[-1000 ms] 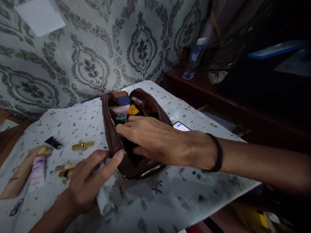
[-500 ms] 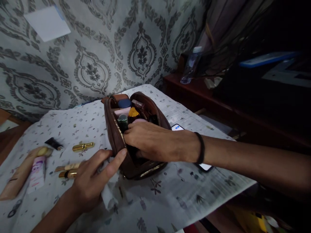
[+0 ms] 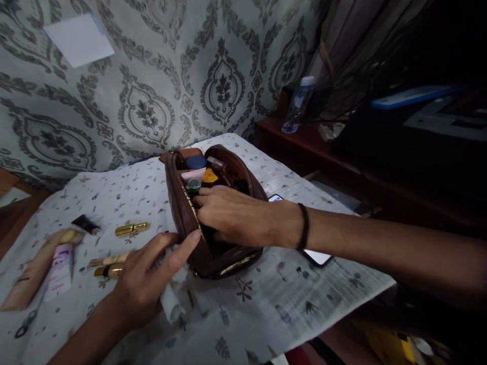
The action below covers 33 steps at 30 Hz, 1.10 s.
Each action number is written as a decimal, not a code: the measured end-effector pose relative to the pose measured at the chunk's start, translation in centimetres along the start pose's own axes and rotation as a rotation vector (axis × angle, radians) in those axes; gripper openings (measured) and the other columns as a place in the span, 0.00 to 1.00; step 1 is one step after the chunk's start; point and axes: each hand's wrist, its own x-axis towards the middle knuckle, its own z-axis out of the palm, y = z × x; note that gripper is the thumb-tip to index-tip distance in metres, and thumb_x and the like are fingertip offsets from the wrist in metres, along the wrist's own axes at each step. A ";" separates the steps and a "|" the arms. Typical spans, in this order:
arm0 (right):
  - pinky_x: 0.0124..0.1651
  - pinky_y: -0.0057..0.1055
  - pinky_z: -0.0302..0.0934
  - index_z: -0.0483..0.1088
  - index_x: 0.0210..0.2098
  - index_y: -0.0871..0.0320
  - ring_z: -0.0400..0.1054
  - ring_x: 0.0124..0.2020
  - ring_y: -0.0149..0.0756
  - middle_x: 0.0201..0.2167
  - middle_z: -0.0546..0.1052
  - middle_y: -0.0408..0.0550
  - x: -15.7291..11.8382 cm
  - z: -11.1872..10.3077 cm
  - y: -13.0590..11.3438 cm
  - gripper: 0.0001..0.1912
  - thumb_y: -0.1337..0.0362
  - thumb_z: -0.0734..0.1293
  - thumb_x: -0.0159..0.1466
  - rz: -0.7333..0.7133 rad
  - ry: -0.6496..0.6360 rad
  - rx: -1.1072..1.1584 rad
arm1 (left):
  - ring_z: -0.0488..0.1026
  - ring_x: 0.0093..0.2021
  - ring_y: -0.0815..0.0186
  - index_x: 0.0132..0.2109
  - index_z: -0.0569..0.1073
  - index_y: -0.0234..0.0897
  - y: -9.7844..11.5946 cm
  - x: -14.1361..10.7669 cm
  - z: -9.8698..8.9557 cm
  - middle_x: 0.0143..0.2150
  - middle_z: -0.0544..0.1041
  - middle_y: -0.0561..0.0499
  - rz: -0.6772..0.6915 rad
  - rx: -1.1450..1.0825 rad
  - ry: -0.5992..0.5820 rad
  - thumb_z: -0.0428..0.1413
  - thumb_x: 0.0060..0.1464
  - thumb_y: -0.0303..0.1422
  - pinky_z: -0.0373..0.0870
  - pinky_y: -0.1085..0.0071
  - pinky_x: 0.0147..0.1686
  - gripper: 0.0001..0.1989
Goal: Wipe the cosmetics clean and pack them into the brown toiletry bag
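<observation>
A brown zip-up toiletry bag (image 3: pixel 180 213) lies unzipped on the patterned cloth. My right hand (image 3: pixel 236 215), with a black band at the wrist, reaches down into it; its fingers bend and their tips are hidden. My left hand (image 3: pixel 146 279) holds the bag's near left side, thumb on the zipped rim and index finger against the outside. Crumpled white tissue (image 3: pixel 172 304) sticks out beneath that hand. Inside the bag are a blue round lid (image 3: pixel 196 162), a pale pink tube (image 3: pixel 194 175), a green-capped container (image 3: pixel 193 186) and an amber-yellow item (image 3: pixel 210 177).
Left of the bag lie a gold lipstick tube (image 3: pixel 132 229), gold-capped cosmetics (image 3: pixel 108 271), a black tube (image 3: pixel 85 223), a pink-and-white tube (image 3: pixel 60 268) and a beige bottle (image 3: pixel 30 279). A phone (image 3: pixel 319 257) lies partly under my right wrist. A plastic bottle (image 3: pixel 299 106) stands on the red-brown desk.
The view has shifted slightly. My right hand stays inside the bag, its wrist a little further left; my left hand keeps its place on the rim.
</observation>
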 end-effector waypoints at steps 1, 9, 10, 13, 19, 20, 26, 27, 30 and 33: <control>0.44 0.38 0.62 0.71 0.36 0.62 0.67 0.43 0.41 0.39 0.75 0.54 -0.1 -0.5 -0.1 0.06 0.76 0.64 0.62 0.006 -0.003 0.009 | 0.76 0.44 0.65 0.69 0.61 0.43 0.1 0.0 0.0 0.47 0.75 0.44 -0.020 -0.022 -0.001 0.42 0.65 0.23 0.72 0.74 0.36 0.28; 0.42 0.35 0.61 0.71 0.33 0.60 0.66 0.39 0.37 0.35 0.74 0.50 -3.3 -3.2 -1.1 0.09 0.72 0.61 0.68 0.088 0.158 0.095 | 0.77 0.52 0.57 0.64 0.65 0.41 -1.0 -3.0 -1.5 0.55 0.77 0.45 -0.336 -0.076 -0.030 0.49 0.63 0.36 0.76 0.67 0.49 0.23; 0.40 0.34 0.60 0.70 0.32 0.60 0.65 0.37 0.36 0.34 0.73 0.49 -3.9 -3.1 -1.3 0.11 0.71 0.60 0.69 0.095 0.191 0.091 | 0.77 0.52 0.56 0.61 0.67 0.41 -1.4 -3.5 -1.8 0.54 0.77 0.45 -0.361 -0.070 -0.038 0.50 0.62 0.36 0.75 0.66 0.50 0.21; 0.36 0.33 0.57 0.69 0.30 0.58 0.63 0.33 0.34 0.30 0.72 0.47 -5.6 -2.5 -2.4 0.15 0.68 0.58 0.72 0.091 0.317 0.079 | 0.77 0.51 0.56 0.55 0.70 0.40 -2.5 -4.5 -2.7 0.51 0.77 0.45 -0.407 -0.080 -0.071 0.52 0.61 0.34 0.75 0.63 0.49 0.16; 0.28 0.32 0.52 0.66 0.25 0.56 0.58 0.24 0.31 0.21 0.66 0.41 -7.4 -0.9 -5.9 0.18 0.66 0.60 0.72 0.099 0.476 0.073 | 0.77 0.47 0.59 0.51 0.72 0.43 -3.4 -5.6 -4.0 0.48 0.78 0.47 -0.553 -0.098 -0.027 0.51 0.62 0.32 0.76 0.62 0.47 0.12; 0.27 0.32 0.52 0.65 0.23 0.56 0.57 0.23 0.31 0.20 0.66 0.41 -7.5 -0.5 -6.6 0.19 0.66 0.60 0.72 0.084 0.463 0.081 | 0.77 0.47 0.59 0.51 0.72 0.43 -3.5 -5.9 -4.2 0.48 0.78 0.47 -0.571 -0.099 -0.026 0.51 0.62 0.32 0.76 0.63 0.46 0.12; 0.27 0.33 0.52 0.64 0.21 0.56 0.58 0.23 0.32 0.18 0.66 0.42 -6.9 1.9 -9.3 0.22 0.67 0.59 0.72 0.002 0.435 0.047 | 0.77 0.46 0.57 0.50 0.73 0.41 -4.7 -8.5 -5.4 0.46 0.79 0.46 -0.621 -0.037 -0.012 0.51 0.61 0.34 0.76 0.62 0.44 0.12; 0.27 0.32 0.53 0.66 0.22 0.57 0.58 0.23 0.32 0.19 0.67 0.42 -6.7 1.9 -9.3 0.21 0.67 0.59 0.72 0.011 0.461 0.044 | 0.77 0.46 0.57 0.50 0.73 0.41 -4.9 -8.9 -5.6 0.45 0.79 0.46 -0.623 -0.028 -0.004 0.51 0.61 0.33 0.76 0.62 0.44 0.12; 0.29 0.32 0.56 0.70 0.28 0.59 0.61 0.26 0.33 0.23 0.71 0.45 -5.6 0.7 -8.0 0.14 0.68 0.61 0.71 0.135 0.558 0.015 | 0.77 0.46 0.57 0.50 0.74 0.39 -5.2 -9.9 -5.9 0.46 0.79 0.45 -0.629 -0.026 0.011 0.50 0.62 0.33 0.76 0.63 0.43 0.12; 0.40 0.36 0.61 0.72 0.32 0.59 0.66 0.36 0.38 0.32 0.75 0.51 -3.5 -1.3 -5.5 0.11 0.70 0.61 0.69 0.197 0.467 -0.062 | 0.77 0.48 0.57 0.50 0.74 0.38 -5.4 -11.0 -5.6 0.47 0.79 0.45 -0.645 -0.049 0.016 0.50 0.62 0.34 0.76 0.63 0.45 0.13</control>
